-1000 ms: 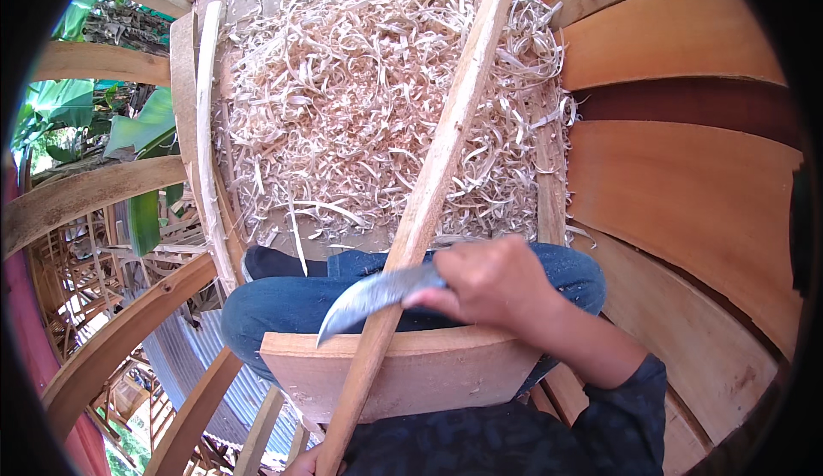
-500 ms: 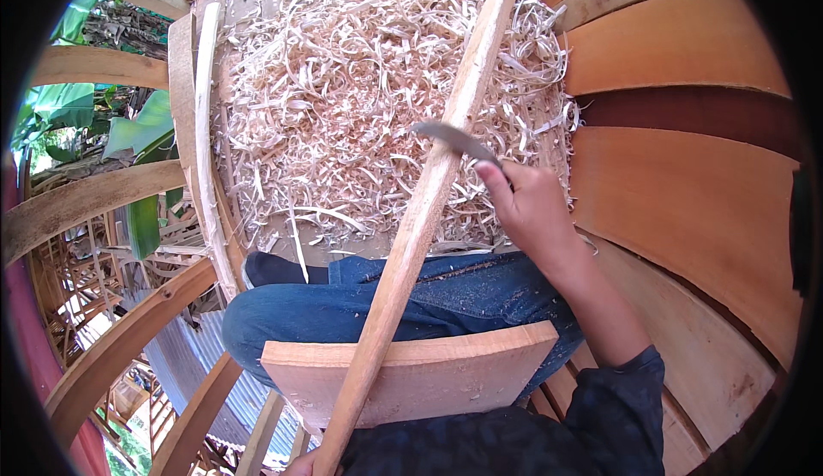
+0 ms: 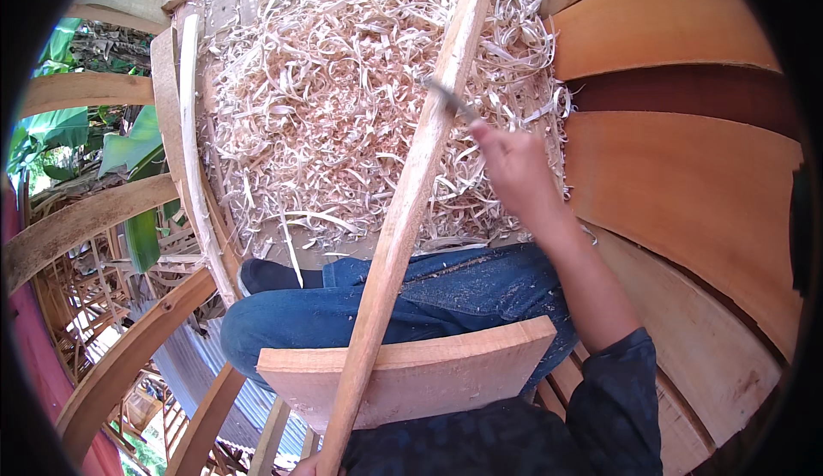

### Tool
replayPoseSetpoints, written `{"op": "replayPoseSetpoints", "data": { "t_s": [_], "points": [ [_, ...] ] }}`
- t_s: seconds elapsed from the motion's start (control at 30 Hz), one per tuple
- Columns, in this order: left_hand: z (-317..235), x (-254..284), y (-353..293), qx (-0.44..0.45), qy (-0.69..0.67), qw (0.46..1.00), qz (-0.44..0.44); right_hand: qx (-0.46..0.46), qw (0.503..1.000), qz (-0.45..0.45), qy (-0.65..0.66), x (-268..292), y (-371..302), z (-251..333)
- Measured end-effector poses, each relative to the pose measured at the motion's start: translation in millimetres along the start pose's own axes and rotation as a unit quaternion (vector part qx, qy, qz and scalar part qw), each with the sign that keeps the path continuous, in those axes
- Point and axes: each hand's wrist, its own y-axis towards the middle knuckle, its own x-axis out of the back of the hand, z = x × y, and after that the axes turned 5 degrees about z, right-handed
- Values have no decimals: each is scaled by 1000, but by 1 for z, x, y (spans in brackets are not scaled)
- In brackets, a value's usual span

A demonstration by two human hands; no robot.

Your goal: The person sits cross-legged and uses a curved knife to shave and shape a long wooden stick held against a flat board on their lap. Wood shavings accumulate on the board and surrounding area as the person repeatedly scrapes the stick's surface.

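A long wooden pole (image 3: 396, 227) runs from the lower edge up over my lap, resting across a thick wooden board (image 3: 463, 369) that stands against my body. My right hand (image 3: 519, 167) is closed round the handle of a curved knife (image 3: 450, 99). Its blade, somewhat blurred, lies across the upper part of the pole, where the wood looks pale and freshly cut. At the bottom edge my left hand (image 3: 305, 466) is closed on the pole's near end; only a small part of it shows.
Curled wood shavings (image 3: 334, 107) cover the floor before my crossed legs (image 3: 291, 317). A thin pale strip of wood (image 3: 190, 133) leans along the left slatted railing (image 3: 94, 201), with green leaves beyond. Wide planks (image 3: 677, 167) form the wall at right.
My right hand and the knife have moved farther up the pole, away from my body. The whole view has shifted a little; my left hand stays at the pole's near end.
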Motion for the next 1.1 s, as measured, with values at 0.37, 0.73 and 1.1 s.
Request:
{"op": "replayPoseSetpoints", "data": {
  "t_s": [0.37,0.73,1.1],
  "points": [
    [2,4,1,-24,25,999,-17,-26,998,-12,-60,22,15,0],
    [11,4,-4,-18,88,994,-58,155,979,-50,-120,3,5,2],
    [-2,6,-1,13,48,999,-18,338,920,46,-193,-2,-2,8]
  ]
}}
